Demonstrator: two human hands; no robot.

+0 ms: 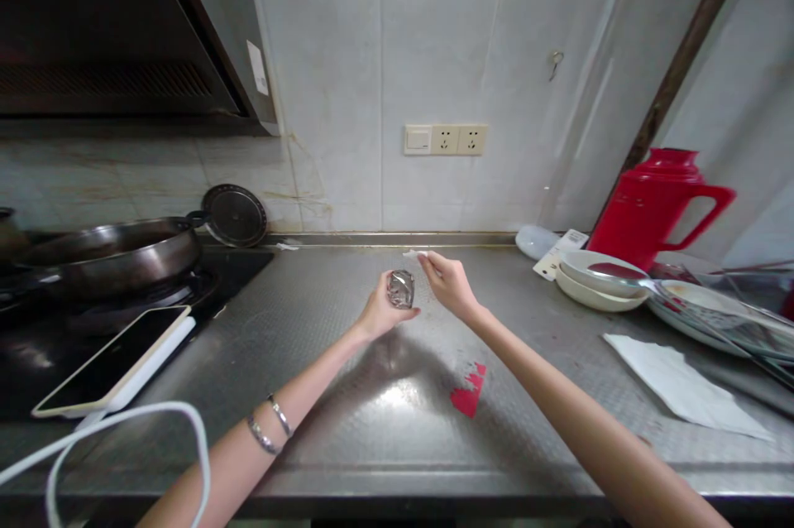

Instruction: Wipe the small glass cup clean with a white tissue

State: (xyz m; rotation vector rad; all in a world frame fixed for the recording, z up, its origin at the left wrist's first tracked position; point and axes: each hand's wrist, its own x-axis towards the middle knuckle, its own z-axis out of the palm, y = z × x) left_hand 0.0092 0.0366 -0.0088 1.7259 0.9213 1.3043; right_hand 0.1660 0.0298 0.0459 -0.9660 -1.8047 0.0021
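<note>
My left hand (380,309) is wrapped round a small, shiny glass (402,289), seen from above, and keeps it just over the steel counter (310,321). What is inside the glass, if anything, is too small to make out. To the right of it and slightly farther back, my right hand (450,284) pinches a crumpled white tissue (414,254) between thumb and fingers. The tissue is beside the glass and apart from it. A torn red sticker (470,391) lies flat on the counter between my forearms.
At left stand a steel pan (124,251) on the stove, a round dark lid (234,215) and a phone (115,362) with a white cable (179,405). At right are a red thermos (648,209), stacked bowls (599,295), a plate (695,333) and a white napkin (679,383).
</note>
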